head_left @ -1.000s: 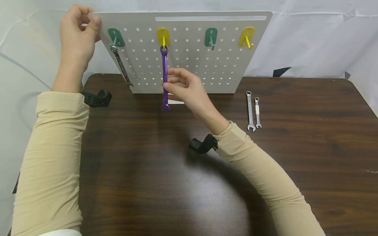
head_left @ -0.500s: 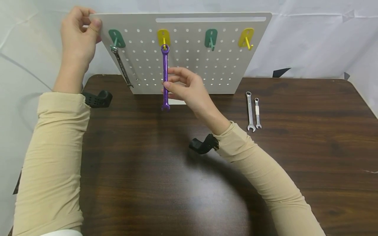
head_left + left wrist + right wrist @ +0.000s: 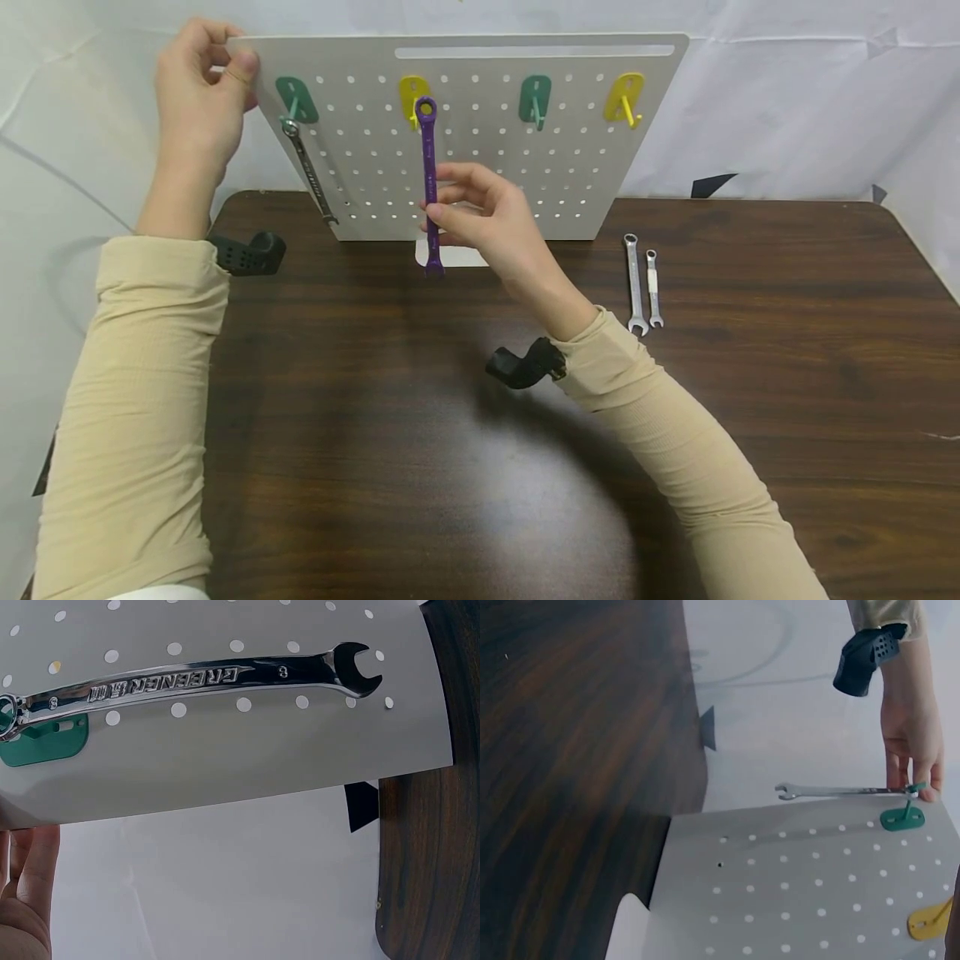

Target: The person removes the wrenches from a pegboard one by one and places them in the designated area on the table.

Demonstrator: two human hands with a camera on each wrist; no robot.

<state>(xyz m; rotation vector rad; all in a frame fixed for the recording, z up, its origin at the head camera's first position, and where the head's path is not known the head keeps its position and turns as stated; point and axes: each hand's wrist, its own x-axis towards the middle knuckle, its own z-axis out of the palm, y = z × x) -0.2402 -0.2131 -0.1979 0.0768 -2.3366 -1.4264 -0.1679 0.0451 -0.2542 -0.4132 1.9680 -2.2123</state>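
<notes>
My left hand (image 3: 201,100) grips the upper left corner of a grey pegboard (image 3: 337,54), thumb in front. My right hand (image 3: 491,212) pinches a purple combination wrench (image 3: 430,158) by its lower half, ring end up. The ring stands in front of the left yellow hook (image 3: 411,87) and a little to its right, overlapping it in the head view. A silver combination wrench (image 3: 311,179) hangs by its ring from the leftmost green hook (image 3: 298,98); its open end (image 3: 356,671) shows large in the left wrist view. The purple wrench is out of the right wrist view.
Two more silver wrenches (image 3: 635,287) lie side by side on the dark wooden table (image 3: 375,417), right of the board. Another green hook (image 3: 535,98) and a yellow hook (image 3: 625,96) bear nothing. White sheeting (image 3: 810,108) stands behind the table.
The purple wrench's ring, earlier at the yellow hook's peg, has shifted right and slightly up, off the hook. My right hand has moved slightly right with it. My left hand stays put.
</notes>
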